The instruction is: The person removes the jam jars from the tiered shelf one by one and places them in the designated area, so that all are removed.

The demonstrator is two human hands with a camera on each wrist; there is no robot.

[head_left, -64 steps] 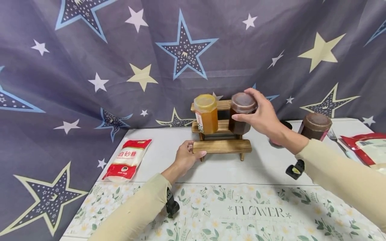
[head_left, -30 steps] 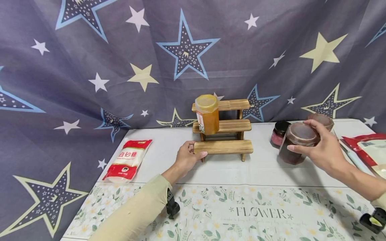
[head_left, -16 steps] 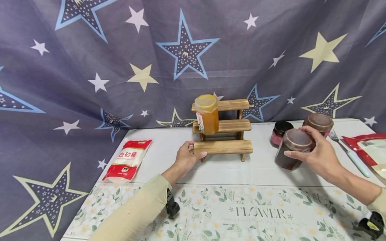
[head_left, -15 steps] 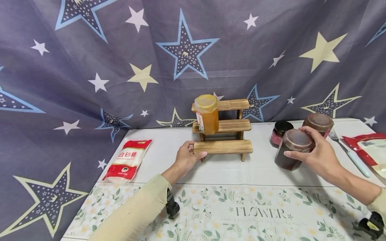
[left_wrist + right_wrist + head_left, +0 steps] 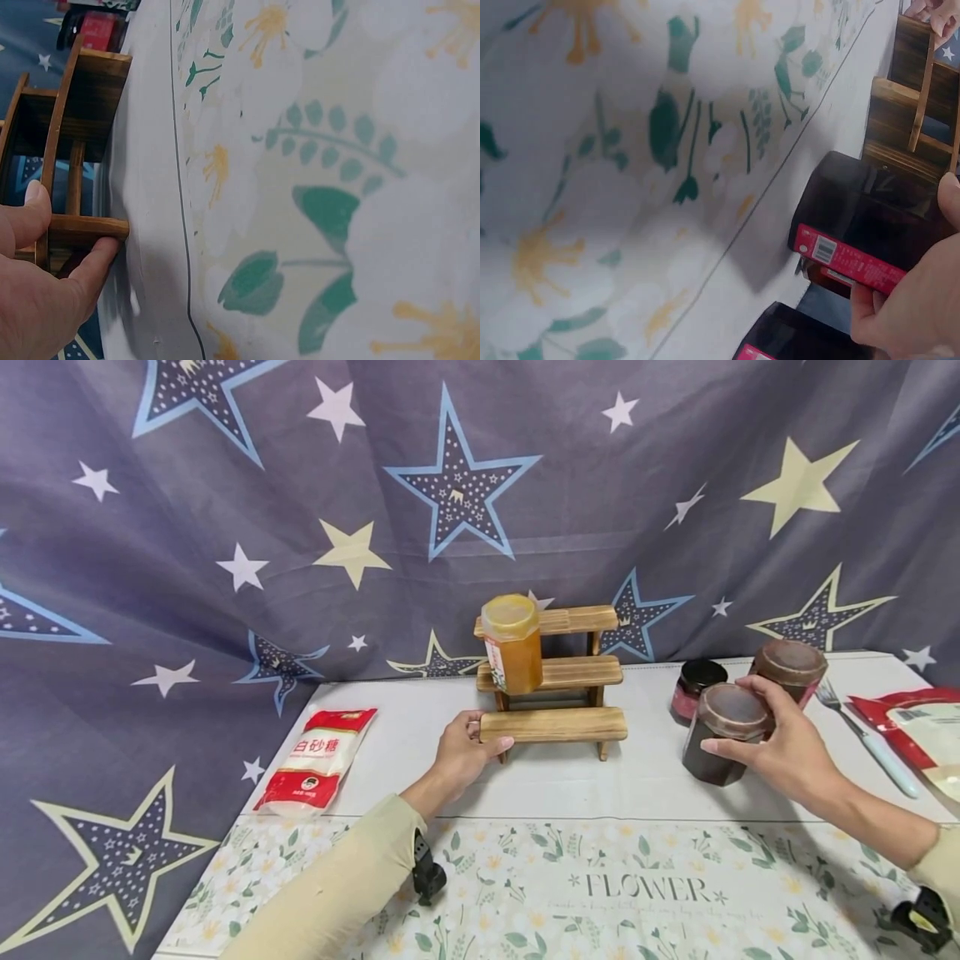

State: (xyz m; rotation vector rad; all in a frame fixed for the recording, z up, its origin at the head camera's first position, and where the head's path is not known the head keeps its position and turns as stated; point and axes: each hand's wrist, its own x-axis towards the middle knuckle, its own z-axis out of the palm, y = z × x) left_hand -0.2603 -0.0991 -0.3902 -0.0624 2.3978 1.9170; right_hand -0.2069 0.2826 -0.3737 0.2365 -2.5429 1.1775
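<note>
My left hand (image 5: 461, 752) grips the left end of the lowest step of a small three-tier wooden stand (image 5: 555, 724), thumb on the front edge. In the left wrist view, the fingers (image 5: 94, 274) curl under the wood. On the middle step stands a jar of amber honey (image 5: 516, 656) with a yellowish lid. My right hand (image 5: 795, 747) holds a dark jar (image 5: 716, 752) near its lid, at the right of the table. The right wrist view shows this dark jar (image 5: 847, 202) with a red barcode label, fingers around its lid end.
Behind the held jar stand a small black-lidded jar (image 5: 684, 703) and another dark jar (image 5: 797, 670). A fork (image 5: 862, 739) and a red-and-white packet (image 5: 918, 727) lie at far right. A bag of white sugar (image 5: 318, 758) lies at left. A starry cloth (image 5: 262, 485) hangs behind.
My right hand has carried the dark jar from the stand's middle step rightward and down toward the other jars, then slightly left. My left hand has kept its grip on the stand.
</note>
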